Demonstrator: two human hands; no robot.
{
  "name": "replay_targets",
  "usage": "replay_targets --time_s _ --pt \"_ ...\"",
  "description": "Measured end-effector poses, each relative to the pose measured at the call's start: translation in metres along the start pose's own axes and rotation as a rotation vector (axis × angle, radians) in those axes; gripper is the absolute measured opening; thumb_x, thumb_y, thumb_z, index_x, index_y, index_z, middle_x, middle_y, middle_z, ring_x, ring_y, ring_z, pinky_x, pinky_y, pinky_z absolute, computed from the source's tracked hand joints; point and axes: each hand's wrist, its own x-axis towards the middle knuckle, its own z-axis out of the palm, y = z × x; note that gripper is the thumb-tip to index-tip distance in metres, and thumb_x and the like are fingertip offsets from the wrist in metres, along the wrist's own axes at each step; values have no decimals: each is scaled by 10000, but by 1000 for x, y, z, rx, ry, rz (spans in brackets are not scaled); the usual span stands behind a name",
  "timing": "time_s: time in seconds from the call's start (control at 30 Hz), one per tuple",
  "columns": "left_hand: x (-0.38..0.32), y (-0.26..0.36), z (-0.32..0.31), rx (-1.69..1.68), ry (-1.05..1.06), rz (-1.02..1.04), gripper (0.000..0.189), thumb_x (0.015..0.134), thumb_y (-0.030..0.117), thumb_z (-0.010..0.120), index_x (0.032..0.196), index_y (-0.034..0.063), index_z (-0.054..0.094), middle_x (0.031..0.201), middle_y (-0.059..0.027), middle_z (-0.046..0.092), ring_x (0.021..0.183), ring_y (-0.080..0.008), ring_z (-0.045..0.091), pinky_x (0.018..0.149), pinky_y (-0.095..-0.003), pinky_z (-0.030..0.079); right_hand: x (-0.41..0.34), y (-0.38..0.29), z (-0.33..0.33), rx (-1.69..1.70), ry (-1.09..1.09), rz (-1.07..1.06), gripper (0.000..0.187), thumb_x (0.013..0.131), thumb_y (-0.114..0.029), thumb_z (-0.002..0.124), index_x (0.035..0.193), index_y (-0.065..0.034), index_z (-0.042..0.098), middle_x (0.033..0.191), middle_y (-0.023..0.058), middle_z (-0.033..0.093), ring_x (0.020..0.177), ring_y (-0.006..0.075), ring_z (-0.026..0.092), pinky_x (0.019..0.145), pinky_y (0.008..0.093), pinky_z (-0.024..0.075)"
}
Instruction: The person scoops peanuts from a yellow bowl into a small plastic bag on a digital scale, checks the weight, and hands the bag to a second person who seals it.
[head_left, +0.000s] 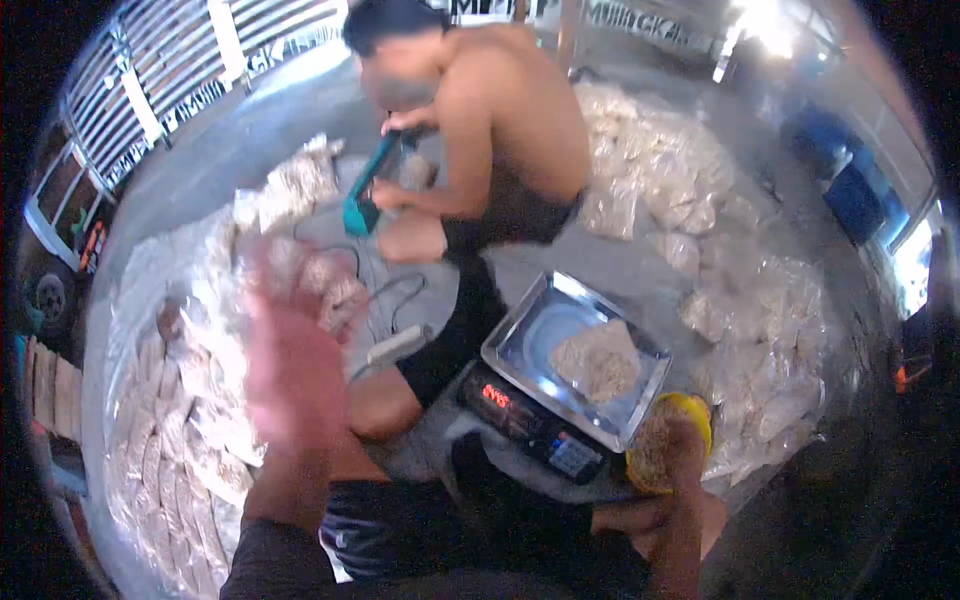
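My left hand (296, 352), blurred, is raised with its fingers spread over the plastic bags at the left. My right hand (679, 442) is at a yellow bowl (707, 427) of pale, grainy material, beside the scale; its fingers are hard to make out against the contents. A digital scale (525, 420) with a lit red display stands before me, tilted in view. On its steel tray (551, 300) lies a clear plastic bag (600, 360) of pale material. Beyond my left hand, a seated co-worker (517, 112) holds a green tool, seemingly a bag sealer (364, 202).
Filled plastic bags (172, 450) lie in rows at the left, and more bags (772, 360) are heaped at the right. A white block (397, 343) with a dark cable lies by the co-worker's leg. A metal gate (187, 67) stands at the back left.
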Motion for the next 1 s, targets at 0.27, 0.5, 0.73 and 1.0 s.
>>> replay_targets --time_s 0.27,0.5,0.73,1.0 --pt "-229 -151 -4 -528 -176 -1608 507 1064 460 482 1453 140 427 1372 -112 586 1214 -256 569 1028 -426 460 -24 -81 13 -524 -56 -114 308 840 -96 669 1137 -24 704 1100 175 697 1031 377 665 899 438 518" --pt "-267 -193 22 -47 -674 -1512 540 1067 506 437 1395 80 482 1250 -133 663 967 -240 689 880 -419 531 -9 -48 18 -54 26 110 211 843 -126 694 1028 -32 733 1004 180 724 967 365 684 885 439 525" --pt "-271 -203 31 -113 -590 -1564 487 1055 446 500 1371 76 489 1205 -133 685 906 -242 706 784 -388 546 -8 -31 -16 -629 -59 116 235 916 -245 662 1041 -63 742 1012 189 720 991 368 680 860 461 531" --pt "-303 -178 74 -526 -197 -1800 480 1046 453 508 1353 85 485 1236 -130 663 1036 -263 662 870 -409 565 -7 -31 5 -513 -147 -151 275 871 -235 701 1078 -58 740 1053 203 718 1044 410 660 946 465 515"
